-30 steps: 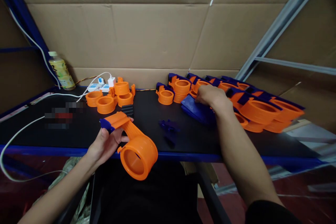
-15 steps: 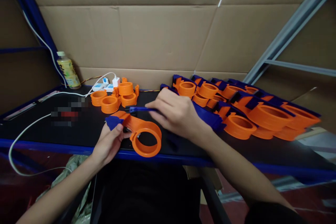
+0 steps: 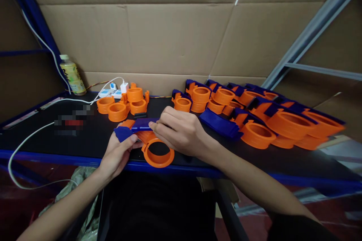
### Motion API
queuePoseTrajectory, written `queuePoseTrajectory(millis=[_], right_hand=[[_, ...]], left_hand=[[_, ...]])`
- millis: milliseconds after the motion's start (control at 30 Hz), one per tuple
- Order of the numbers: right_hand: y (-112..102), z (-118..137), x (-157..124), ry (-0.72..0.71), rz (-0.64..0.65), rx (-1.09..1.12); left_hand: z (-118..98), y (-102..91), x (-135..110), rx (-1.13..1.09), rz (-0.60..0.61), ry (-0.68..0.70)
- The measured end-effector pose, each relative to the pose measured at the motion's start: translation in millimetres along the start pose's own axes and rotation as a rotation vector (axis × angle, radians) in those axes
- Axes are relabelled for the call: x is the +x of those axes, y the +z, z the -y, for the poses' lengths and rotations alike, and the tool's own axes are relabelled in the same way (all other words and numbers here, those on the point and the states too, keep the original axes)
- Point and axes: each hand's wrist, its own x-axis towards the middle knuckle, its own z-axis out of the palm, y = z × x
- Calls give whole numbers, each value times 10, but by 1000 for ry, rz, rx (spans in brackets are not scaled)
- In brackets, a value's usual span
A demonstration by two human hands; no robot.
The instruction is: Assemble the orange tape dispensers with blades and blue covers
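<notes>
My left hand (image 3: 117, 154) grips an orange plastic part (image 3: 158, 153) with a ring end and a blue tip, held near the front edge of the black table (image 3: 85, 139). My right hand (image 3: 181, 131) pinches a flat blue piece (image 3: 143, 124) and presses it onto the orange part's handle. Both hands are closed on these pieces. A stack of flat blue pieces (image 3: 219, 123) lies just right of my right wrist.
Loose orange rings (image 3: 117, 112) sit at the back left beside a power strip (image 3: 109, 92) with white cables and a drink bottle (image 3: 72, 75). Several assembled orange-and-blue parts (image 3: 283, 120) fill the right side. Cardboard walls stand behind.
My right hand left the blue stack with a blue piece, came left to the orange part and laid it flat on the handle. My left hand lowered the orange part to the table.
</notes>
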Motion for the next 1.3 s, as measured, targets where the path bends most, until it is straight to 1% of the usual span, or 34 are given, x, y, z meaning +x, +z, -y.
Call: queuePoseTrajectory(millis=[100,233,300,367,400,500,567,667,700,800,900,1000,1067,1133,1233,1300], right_hand=[[11,20,-2,0,24,-3],[12,30,-11,-36,53,5],[1,18,-16,-7,78,56],[-20,1,-15,65,104,174],[-34,-6,-11,108,119,266],[-69,-15,10,262,173,619],[-69,-6,22,399,214,825],[-31,26,21,598,261,1073],[-15,40,17,643,261,1155],[23,84,0,745,213,1363],[45,111,-18,810,202,1493],[70,106,-45,836,222,1584],[88,91,-64,845,260,1645],[102,77,-79,869,297,1689],[107,64,-84,897,315,1728],[105,62,-80,892,318,1754]], left_hand=[[9,-14,10,13,8,-4],[24,-38,36,6,20,-9],[31,-43,52,-8,22,-5],[36,-43,56,-19,32,9],[38,-44,48,-21,41,19],[31,-55,-20,-3,71,73],[4,-63,-90,63,77,169],[-81,-57,-189,318,106,419],[-115,-49,-216,385,154,455],[-203,-24,-266,436,206,543],[-242,-20,-280,471,245,617],[-248,-36,-273,517,343,669],[-247,-46,-265,537,401,666],[-248,-50,-257,542,433,647],[-252,-43,-253,532,451,624],[-257,-38,-255,523,450,610]])
